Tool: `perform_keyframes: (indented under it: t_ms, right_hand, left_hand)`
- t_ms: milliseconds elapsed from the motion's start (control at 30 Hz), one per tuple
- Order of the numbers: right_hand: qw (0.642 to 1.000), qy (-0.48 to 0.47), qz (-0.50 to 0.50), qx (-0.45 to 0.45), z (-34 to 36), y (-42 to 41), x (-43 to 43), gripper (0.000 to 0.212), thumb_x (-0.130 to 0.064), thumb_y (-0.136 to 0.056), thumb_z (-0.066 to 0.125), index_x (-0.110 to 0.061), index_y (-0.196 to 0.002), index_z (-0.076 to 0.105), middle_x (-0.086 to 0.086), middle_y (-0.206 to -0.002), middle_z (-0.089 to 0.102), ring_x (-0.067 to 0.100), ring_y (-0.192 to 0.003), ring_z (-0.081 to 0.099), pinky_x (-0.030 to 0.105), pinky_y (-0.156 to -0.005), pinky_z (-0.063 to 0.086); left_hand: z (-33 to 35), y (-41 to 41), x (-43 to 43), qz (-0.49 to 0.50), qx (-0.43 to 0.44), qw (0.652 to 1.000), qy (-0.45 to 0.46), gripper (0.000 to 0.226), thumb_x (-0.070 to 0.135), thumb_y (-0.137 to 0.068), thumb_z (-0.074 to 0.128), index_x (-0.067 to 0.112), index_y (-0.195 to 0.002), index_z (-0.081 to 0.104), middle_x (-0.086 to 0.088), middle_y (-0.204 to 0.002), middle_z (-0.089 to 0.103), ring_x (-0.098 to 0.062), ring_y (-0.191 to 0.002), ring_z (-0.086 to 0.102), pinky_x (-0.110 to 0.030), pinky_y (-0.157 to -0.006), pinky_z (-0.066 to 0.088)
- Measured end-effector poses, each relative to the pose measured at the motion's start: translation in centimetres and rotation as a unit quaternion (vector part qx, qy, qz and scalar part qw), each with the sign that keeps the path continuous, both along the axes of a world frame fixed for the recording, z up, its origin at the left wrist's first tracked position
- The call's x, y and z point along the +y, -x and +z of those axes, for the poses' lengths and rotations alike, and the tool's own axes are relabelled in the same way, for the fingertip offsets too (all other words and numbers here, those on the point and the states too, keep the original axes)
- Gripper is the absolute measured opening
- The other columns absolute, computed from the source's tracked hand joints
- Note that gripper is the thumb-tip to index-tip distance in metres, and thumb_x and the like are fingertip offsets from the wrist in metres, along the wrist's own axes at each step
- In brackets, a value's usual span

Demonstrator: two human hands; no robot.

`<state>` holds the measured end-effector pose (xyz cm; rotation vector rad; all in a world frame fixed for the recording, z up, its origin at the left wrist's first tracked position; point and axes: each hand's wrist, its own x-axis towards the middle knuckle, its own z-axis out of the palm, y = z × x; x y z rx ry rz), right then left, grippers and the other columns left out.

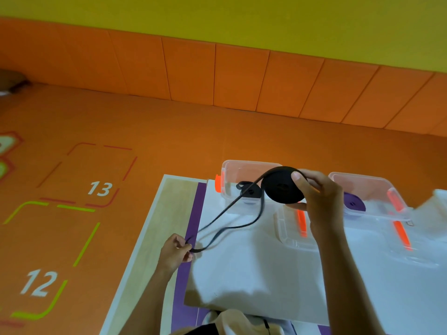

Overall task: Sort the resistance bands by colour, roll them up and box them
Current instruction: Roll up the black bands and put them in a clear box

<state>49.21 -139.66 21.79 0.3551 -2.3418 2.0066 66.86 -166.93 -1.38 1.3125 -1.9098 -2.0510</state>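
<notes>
The fingers [300,181] of my right hand [321,204] were curled round a black band roll [281,188], with my thumb on its front. I held it up in the air over the table [154,226], in front of two boxes. The roll was round and flat like a wheel. A long loose tail [232,226] of the same band hung from it in a loop and ran down to my left hand [175,250]. That hand pinched the end of the tail tight, over the left side of the table.

Behind the roll stood a clear box [242,168] with an orange clip [218,183]. A small black roll [250,191] lay in it. To the right stood a second clear box [367,182] with a purple roll [354,203] in it. Clear lids [287,233] with orange clips lay near the boxes on a white cloth [254,262]. The cloth covered most of the table. A purple strip [196,213] ran along the left edge of the cloth.

The floor [169,131] was orange, with the numbers 13 and 12 painted on it. The wall [188,68] had orange pads low down and was yellow higher up.
</notes>
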Motion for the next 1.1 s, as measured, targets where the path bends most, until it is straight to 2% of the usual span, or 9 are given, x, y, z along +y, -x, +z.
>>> perform_keyframes:
  t_ms: [100,167,300,400,533,667,767,933,1100]
  right_hand:
    - [1.0,-0.001,0.006,0.004,0.0,-0.1,-0.3,0.016,-0.023,-0.097,0.075,-0.039,-0.095,0.076,-0.008,-0.095,0.079,0.014,-0.096,0.076,0.033,-0.056,0.064]
    - [1.0,-0.01,0.023,0.011,0.2,-0.2,-0.6,0.017,-0.023,-0.096,0.075,-0.039,-0.095,0.076,-0.012,-0.093,0.078,0.011,-0.095,0.076,0.031,-0.055,0.064]
    - [0.998,-0.015,0.053,0.03,0.8,-0.6,-0.8,0.013,-0.03,-0.09,0.075,-0.042,-0.093,0.077,-0.016,-0.089,0.078,0.007,-0.088,0.077,0.03,-0.054,0.063]
    - [0.994,-0.033,0.082,0.061,1.1,-1.0,-0.9,0.026,-0.024,-0.094,0.074,-0.05,-0.092,0.075,-0.019,-0.089,0.077,0.005,-0.09,0.076,0.025,-0.054,0.062]
    - [0.99,-0.051,0.108,0.081,0.8,-1.3,-1.0,0.024,-0.023,-0.097,0.073,-0.046,-0.096,0.075,-0.02,-0.091,0.077,0.005,-0.09,0.075,0.024,-0.056,0.062]
    - [0.984,-0.088,0.128,0.091,0.5,-1.6,-0.9,0.021,-0.027,-0.099,0.072,-0.047,-0.098,0.071,-0.024,-0.094,0.075,0.003,-0.095,0.073,0.019,-0.057,0.06]
    - [0.982,-0.081,0.138,0.095,0.3,-1.7,-1.0,0.018,-0.028,-0.1,0.07,-0.046,-0.1,0.07,-0.024,-0.094,0.075,0.004,-0.094,0.073,0.019,-0.056,0.059]
    - [0.973,-0.128,0.162,0.106,-0.4,-1.9,-0.9,0.028,-0.02,-0.1,0.071,-0.048,-0.102,0.067,-0.031,-0.098,0.072,0.002,-0.099,0.072,0.023,-0.063,0.063]
    - [0.952,-0.184,0.237,0.069,-0.5,-0.8,-0.1,0.026,-0.018,-0.096,0.075,-0.041,-0.107,0.071,-0.026,-0.1,0.074,0.005,-0.101,0.073,0.027,-0.08,0.065]
  left_hand:
    - [0.0,0.1,0.3,-0.065,-0.018,0.998,0.009,0.012,-0.009,-0.097,0.068,-0.008,-0.098,0.057,-0.023,-0.085,0.057,-0.032,-0.073,0.059,-0.033,-0.059,0.052]
    - [0.0,-0.1,0.3,-0.116,-0.044,0.992,0.022,0.022,-0.002,-0.095,0.075,-0.012,-0.106,0.059,-0.025,-0.088,0.064,-0.03,-0.077,0.062,-0.032,-0.063,0.052]
    - [1.6,-0.1,-0.4,-0.233,-0.136,0.962,0.035,0.045,0.014,-0.089,0.086,0.005,-0.124,0.06,-0.019,-0.118,0.071,-0.026,-0.099,0.067,-0.033,-0.077,0.053]
    - [5.4,1.7,-1.2,-0.327,-0.179,0.918,0.137,0.059,0.029,-0.094,0.081,0.016,-0.143,0.051,-0.011,-0.138,0.061,-0.025,-0.12,0.062,-0.031,-0.091,0.05]
    - [13.7,5.4,-0.7,-0.27,0.021,0.928,0.257,0.026,0.029,-0.112,0.051,0.023,-0.136,0.058,0.003,-0.134,0.067,-0.018,-0.127,0.062,-0.026,-0.093,0.047]
    - [20.6,7.0,2.3,-0.272,0.206,0.918,0.202,0.029,0.039,-0.105,0.061,0.039,-0.135,0.063,0.027,-0.13,0.068,0.008,-0.127,0.058,-0.023,-0.106,0.048]
    - [21.7,7.5,4.4,-0.323,0.228,0.894,0.211,0.04,0.042,-0.096,0.076,0.034,-0.134,0.064,0.026,-0.127,0.069,0.006,-0.124,0.062,-0.025,-0.107,0.049]
    - [21.1,7.9,4.4,-0.311,0.238,0.902,0.183,0.02,0.025,-0.089,0.086,0.037,-0.098,0.072,0.024,-0.084,0.069,0.0,-0.082,0.063,-0.016,-0.081,0.049]
    - [21.3,7.4,4.2,-0.345,0.245,0.885,0.195,0.02,0.026,-0.095,0.079,0.042,-0.093,0.067,0.017,-0.09,0.067,-0.007,-0.092,0.063,-0.022,-0.081,0.051]
